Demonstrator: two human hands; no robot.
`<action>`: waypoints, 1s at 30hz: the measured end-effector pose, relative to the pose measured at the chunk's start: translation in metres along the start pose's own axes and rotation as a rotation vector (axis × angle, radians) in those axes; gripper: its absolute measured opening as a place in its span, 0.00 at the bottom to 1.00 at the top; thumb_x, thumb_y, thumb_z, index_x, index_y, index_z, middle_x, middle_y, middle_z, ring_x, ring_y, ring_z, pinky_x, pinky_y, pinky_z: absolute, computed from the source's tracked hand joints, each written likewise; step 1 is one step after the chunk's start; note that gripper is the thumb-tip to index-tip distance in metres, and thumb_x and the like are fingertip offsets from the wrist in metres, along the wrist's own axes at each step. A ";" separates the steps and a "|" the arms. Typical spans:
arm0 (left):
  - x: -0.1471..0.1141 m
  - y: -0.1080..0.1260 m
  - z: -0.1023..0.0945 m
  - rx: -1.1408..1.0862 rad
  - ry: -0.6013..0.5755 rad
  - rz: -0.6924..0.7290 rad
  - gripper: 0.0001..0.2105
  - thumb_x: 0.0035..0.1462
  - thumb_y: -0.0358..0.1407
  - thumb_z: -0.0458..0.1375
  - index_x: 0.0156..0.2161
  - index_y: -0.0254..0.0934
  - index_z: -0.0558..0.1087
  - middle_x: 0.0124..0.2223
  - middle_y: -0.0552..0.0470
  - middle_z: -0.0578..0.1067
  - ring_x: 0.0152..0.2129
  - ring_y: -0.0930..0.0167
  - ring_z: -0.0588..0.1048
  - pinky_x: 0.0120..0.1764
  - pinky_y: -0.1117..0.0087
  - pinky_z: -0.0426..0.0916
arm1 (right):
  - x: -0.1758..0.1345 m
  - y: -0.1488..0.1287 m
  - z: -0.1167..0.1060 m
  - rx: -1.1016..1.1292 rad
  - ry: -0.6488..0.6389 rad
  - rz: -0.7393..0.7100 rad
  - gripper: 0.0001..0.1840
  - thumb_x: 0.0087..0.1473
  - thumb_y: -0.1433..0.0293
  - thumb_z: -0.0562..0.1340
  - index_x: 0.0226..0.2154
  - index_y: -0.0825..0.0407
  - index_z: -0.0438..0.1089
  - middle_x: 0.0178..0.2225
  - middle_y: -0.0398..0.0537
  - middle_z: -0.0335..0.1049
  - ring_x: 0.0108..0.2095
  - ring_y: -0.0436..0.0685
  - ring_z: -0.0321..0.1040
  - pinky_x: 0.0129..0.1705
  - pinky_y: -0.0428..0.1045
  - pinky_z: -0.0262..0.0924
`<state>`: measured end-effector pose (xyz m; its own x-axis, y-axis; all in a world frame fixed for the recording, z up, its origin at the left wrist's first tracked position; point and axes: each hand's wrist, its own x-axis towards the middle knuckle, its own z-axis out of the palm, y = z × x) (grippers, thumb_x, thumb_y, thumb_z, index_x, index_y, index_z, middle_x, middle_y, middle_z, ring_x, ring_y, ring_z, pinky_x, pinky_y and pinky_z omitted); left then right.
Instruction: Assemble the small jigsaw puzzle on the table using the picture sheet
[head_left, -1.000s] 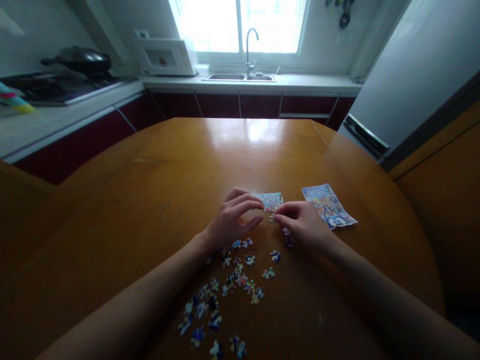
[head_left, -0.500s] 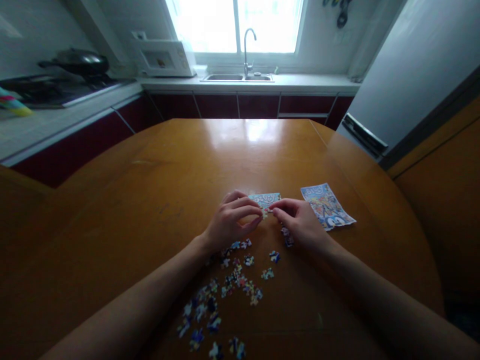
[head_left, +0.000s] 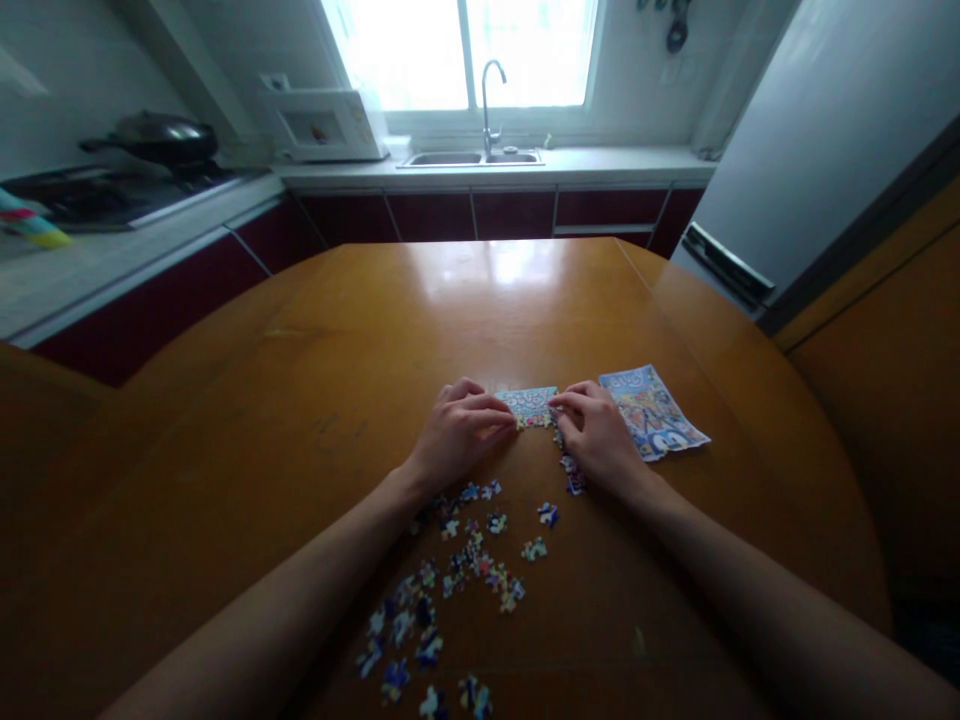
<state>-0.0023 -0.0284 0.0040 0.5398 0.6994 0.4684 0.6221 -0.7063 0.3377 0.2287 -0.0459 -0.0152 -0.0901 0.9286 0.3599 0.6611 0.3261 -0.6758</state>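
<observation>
The joined section of a jigsaw puzzle (head_left: 529,402) lies on the table, pale blue on top with a colourful lower edge. My left hand (head_left: 466,432) is at its lower left, fingers and thumb closed together on that corner. On the opposite side, my right hand (head_left: 594,428) has its curled fingertips on the right edge. A strip of joined pieces (head_left: 574,475) runs down beside my right hand and is partly covered by it. Loose puzzle pieces (head_left: 480,565) are scattered nearer to me, between my forearms.
A creased picture sheet (head_left: 651,410) lies right of my right hand. The wooden table (head_left: 337,330) has a rounded outline. Beyond it are a counter with a sink (head_left: 450,158), a microwave (head_left: 326,125), a pan (head_left: 157,138) on the stove, and a fridge (head_left: 810,150) at right.
My left fingers have closed and lowered to the puzzle's lower-left corner. My right fingertips have shifted from its lower edge to the right edge, uncovering more of the joined section.
</observation>
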 end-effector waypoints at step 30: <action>-0.002 0.002 0.001 0.036 -0.018 -0.002 0.20 0.57 0.21 0.54 0.46 0.47 0.78 0.53 0.49 0.68 0.50 0.62 0.62 0.53 0.52 0.67 | -0.003 -0.005 -0.001 -0.034 -0.009 0.002 0.14 0.56 0.77 0.57 0.37 0.51 0.77 0.40 0.53 0.68 0.43 0.60 0.65 0.49 0.57 0.62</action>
<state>-0.0018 -0.0307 0.0028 0.5487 0.7028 0.4528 0.6429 -0.7009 0.3088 0.2261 -0.0503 -0.0123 -0.0950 0.9308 0.3530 0.6863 0.3181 -0.6541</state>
